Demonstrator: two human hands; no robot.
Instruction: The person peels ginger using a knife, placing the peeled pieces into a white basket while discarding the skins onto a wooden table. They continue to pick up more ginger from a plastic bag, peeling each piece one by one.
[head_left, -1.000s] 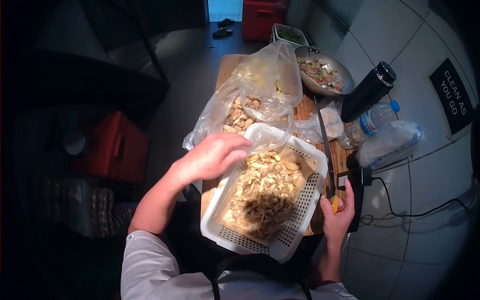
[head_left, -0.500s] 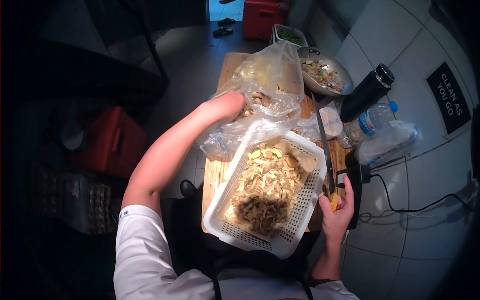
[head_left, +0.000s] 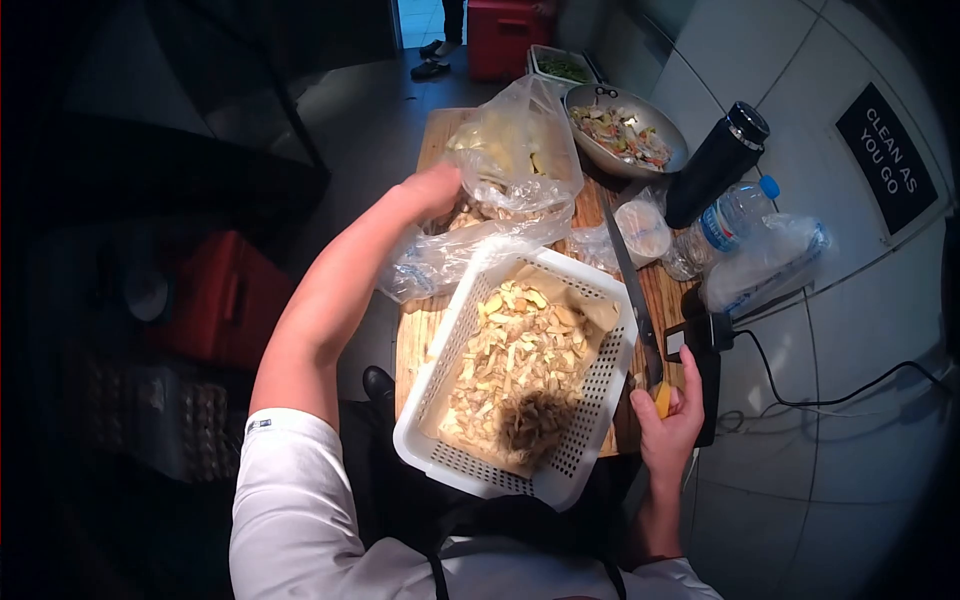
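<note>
My left hand is at the near-left side of a clear plastic bag that holds pale brown pieces. Its fingers are blurred and partly hidden, so their grip does not show. On the right, my right hand is closed around a small yellow object, whose kind I cannot make out. Beside that hand, a long knife lies along the basket's right side. Between my arms sits a white perforated basket with thin yellow-brown peelings and a darker clump.
A second bag with yellow pieces lies on the wooden board. Behind are a pan of chopped vegetables, a black flask, and a water bottle. A black cable hangs at right; someone's legs show far back.
My left hand has drawn back left from among the pieces in the bag. My right hand stays on the yellow object. The view has shifted slightly, and a person's legs appear at the back.
</note>
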